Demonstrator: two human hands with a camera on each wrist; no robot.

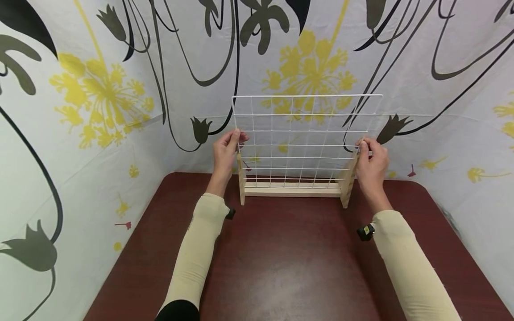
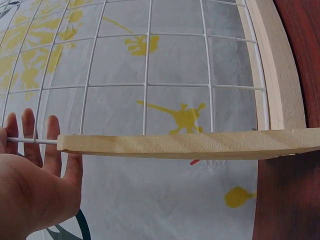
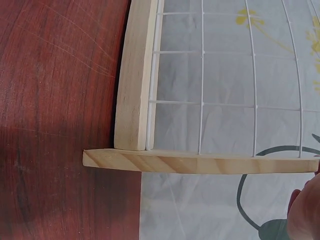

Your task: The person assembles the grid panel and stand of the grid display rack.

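A white wire grid panel point(image 1: 305, 95) stands upright in a pale wooden stand, its lower edge along the wooden crossbar point(image 1: 293, 192). My left hand point(image 1: 226, 149) pinches the panel's left edge wire just above the left wooden side piece point(image 1: 241, 183). In the left wrist view, several fingers of that left hand point(image 2: 40, 192) extend behind the wire. On the other side my right hand point(image 1: 372, 162) pinches the panel's right edge near the top of the right side piece point(image 1: 348, 183). Only a little of the right hand point(image 3: 306, 210) enters the right wrist view.
The stand rests toward the far edge of a dark red-brown table point(image 1: 281, 258). Behind it hangs a white cloth point(image 1: 180, 98) printed with yellow and dark flowers. Small black devices point(image 1: 366, 232) sit at both wrists.
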